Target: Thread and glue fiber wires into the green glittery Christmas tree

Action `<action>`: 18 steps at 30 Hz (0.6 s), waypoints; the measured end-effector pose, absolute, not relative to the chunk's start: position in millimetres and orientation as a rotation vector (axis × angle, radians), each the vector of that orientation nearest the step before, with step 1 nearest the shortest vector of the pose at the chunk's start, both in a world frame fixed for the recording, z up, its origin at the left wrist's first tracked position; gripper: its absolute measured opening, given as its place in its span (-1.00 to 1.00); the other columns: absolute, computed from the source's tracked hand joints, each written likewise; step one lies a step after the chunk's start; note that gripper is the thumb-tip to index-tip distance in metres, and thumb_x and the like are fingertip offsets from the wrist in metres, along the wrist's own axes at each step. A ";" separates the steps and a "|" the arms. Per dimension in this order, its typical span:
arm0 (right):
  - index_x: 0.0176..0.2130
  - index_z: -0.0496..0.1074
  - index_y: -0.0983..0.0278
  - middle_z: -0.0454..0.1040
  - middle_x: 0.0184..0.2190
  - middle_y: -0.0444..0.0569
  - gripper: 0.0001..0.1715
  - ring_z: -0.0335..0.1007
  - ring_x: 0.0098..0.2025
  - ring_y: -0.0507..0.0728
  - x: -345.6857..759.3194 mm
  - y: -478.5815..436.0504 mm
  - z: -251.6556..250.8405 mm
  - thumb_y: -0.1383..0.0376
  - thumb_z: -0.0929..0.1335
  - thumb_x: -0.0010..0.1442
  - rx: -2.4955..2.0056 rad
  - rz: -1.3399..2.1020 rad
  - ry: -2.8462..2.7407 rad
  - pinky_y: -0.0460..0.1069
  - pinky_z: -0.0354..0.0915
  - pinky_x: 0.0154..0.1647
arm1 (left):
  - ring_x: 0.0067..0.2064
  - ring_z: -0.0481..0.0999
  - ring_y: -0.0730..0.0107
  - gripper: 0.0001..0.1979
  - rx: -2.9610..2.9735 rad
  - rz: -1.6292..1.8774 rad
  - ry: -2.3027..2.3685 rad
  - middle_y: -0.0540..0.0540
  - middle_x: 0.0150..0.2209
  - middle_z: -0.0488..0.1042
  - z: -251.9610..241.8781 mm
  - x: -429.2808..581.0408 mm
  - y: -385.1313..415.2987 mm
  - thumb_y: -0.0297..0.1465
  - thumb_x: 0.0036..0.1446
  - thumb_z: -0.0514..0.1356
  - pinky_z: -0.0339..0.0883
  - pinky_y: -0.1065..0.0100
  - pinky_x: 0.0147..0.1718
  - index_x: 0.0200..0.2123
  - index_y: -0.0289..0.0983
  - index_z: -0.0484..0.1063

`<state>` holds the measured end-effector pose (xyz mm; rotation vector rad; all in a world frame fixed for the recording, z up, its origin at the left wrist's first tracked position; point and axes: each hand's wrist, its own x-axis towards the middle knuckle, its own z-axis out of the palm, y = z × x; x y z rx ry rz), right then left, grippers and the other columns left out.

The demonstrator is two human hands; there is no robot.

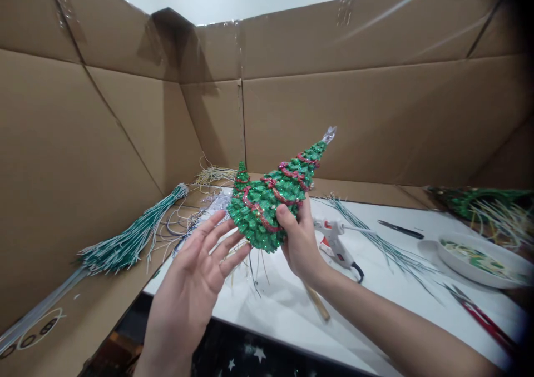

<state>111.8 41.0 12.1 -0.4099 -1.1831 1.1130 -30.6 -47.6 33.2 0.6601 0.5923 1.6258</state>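
Note:
A glittery green Christmas tree figurine with red garlands and a clear tip is held up tilted, its top toward the upper right. My right hand grips it from the right side, thumb across its front. Beside its lower left edge, my left hand is open, palm up, with fingers spread; the fingertips reach the base, and I cannot tell whether they press on it. Several thin wires show below the base. Another small green tree stands just behind the figurine's left edge.
A glue gun lies on the white tabletop, near green wires. Tweezers, a white dish and red-handled pliers are at right. A green wire bundle lies left. Cardboard walls enclose the back and left.

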 end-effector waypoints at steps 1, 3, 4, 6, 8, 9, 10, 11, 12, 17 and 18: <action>0.27 0.06 -0.09 0.42 0.08 -0.05 -0.16 0.39 0.11 0.18 111.6 40.5 12.0 0.03 0.43 0.11 -0.416 1.114 -1.188 0.18 0.28 0.22 | 0.03 0.55 0.12 -0.58 0.610 1.585 0.583 -0.26 0.11 0.48 34.1 -26.9 -47.2 -0.33 0.23 0.13 0.58 0.23 -0.15 0.13 -0.31 0.39; 0.28 0.05 -0.07 0.42 0.08 -0.04 -0.15 0.39 0.11 0.20 111.4 39.8 11.7 0.02 0.43 0.11 -0.426 1.116 -1.208 0.19 0.29 0.21 | -0.02 0.58 0.16 -0.54 0.519 1.447 0.558 -0.28 0.12 0.46 35.9 -25.4 -46.6 -0.40 0.25 0.08 0.60 0.33 -0.33 0.21 -0.30 0.29; 0.28 0.04 -0.07 0.42 0.09 -0.03 -0.14 0.38 0.11 0.20 111.4 39.6 11.6 0.02 0.43 0.11 -0.426 1.119 -1.217 0.19 0.29 0.21 | -0.02 0.58 0.18 -0.51 0.474 1.384 0.533 -0.30 0.12 0.46 36.7 -27.8 -46.7 -0.42 0.26 0.06 0.59 0.39 -0.38 0.25 -0.29 0.23; 0.28 0.03 -0.07 0.40 0.11 -0.02 -0.12 0.37 0.13 0.21 111.5 39.3 11.7 0.02 0.44 0.10 -0.418 1.125 -1.224 0.20 0.28 0.22 | 0.02 0.57 0.19 -0.45 0.394 1.306 0.468 -0.34 0.13 0.44 37.0 -37.8 -48.3 -0.43 0.27 0.02 0.57 0.48 -0.38 0.32 -0.30 0.10; 0.29 0.02 -0.07 0.38 0.14 -0.01 -0.11 0.36 0.14 0.22 111.7 39.2 12.4 0.02 0.44 0.10 -0.418 1.126 -1.224 0.21 0.27 0.24 | 0.12 0.51 0.18 -0.39 0.352 1.292 0.401 -0.37 0.15 0.43 35.8 -51.6 -51.6 -0.49 0.26 -0.03 0.56 0.50 -0.30 0.36 -0.32 -0.03; 0.29 0.01 -0.08 0.37 0.15 -0.01 -0.10 0.37 0.13 0.22 111.7 39.2 12.9 0.01 0.44 0.10 -0.422 1.123 -1.225 0.22 0.27 0.24 | 0.16 0.46 0.19 -0.37 0.356 1.303 0.365 -0.37 0.16 0.42 34.9 -58.4 -53.7 -0.54 0.24 -0.06 0.54 0.52 -0.25 0.37 -0.32 -0.08; 0.30 0.00 -0.08 0.38 0.14 -0.01 -0.10 0.37 0.13 0.22 111.7 39.2 13.4 0.00 0.43 0.10 -0.426 1.117 -1.228 0.22 0.28 0.23 | 0.21 0.41 0.18 -0.34 0.371 1.323 0.328 -0.37 0.19 0.39 33.8 -64.3 -56.0 -0.58 0.22 -0.09 0.52 0.52 -0.20 0.38 -0.32 -0.11; 0.30 0.00 -0.09 0.39 0.13 -0.01 -0.11 0.37 0.13 0.22 111.7 39.2 13.8 -0.01 0.42 0.11 -0.430 1.111 -1.231 0.22 0.28 0.23 | 0.25 0.34 0.20 -0.32 0.378 1.329 0.307 -0.35 0.23 0.35 32.9 -68.7 -58.2 -0.62 0.21 -0.12 0.51 0.53 -0.17 0.39 -0.31 -0.13; 0.30 0.00 -0.08 0.40 0.12 0.00 -0.11 0.38 0.13 0.23 111.6 39.2 14.2 -0.02 0.42 0.11 -0.432 1.104 -1.234 0.23 0.29 0.22 | 0.27 0.30 0.21 -0.30 0.387 1.345 0.284 -0.34 0.25 0.32 32.0 -71.3 -60.0 -0.64 0.19 -0.13 0.49 0.51 -0.12 0.39 -0.30 -0.15; 0.28 0.06 -0.06 0.41 0.09 -0.01 -0.16 0.37 0.13 0.21 111.1 38.6 14.2 0.01 0.43 0.12 -0.415 1.105 -1.208 0.21 0.27 0.23 | 0.25 0.34 0.04 -0.22 0.430 1.328 0.286 -0.41 0.24 0.32 28.6 -56.3 -61.1 -0.45 0.18 -0.01 0.39 0.07 0.10 0.41 -0.33 -0.29; 0.27 0.07 -0.06 0.41 0.09 -0.01 -0.17 0.36 0.14 0.20 110.9 38.1 13.9 0.03 0.44 0.12 -0.408 1.114 -1.200 0.20 0.26 0.25 | 0.25 0.34 0.03 -0.20 0.433 1.329 0.301 -0.41 0.24 0.31 28.3 -50.3 -60.3 -0.43 0.18 0.01 0.35 0.02 0.13 0.41 -0.32 -0.32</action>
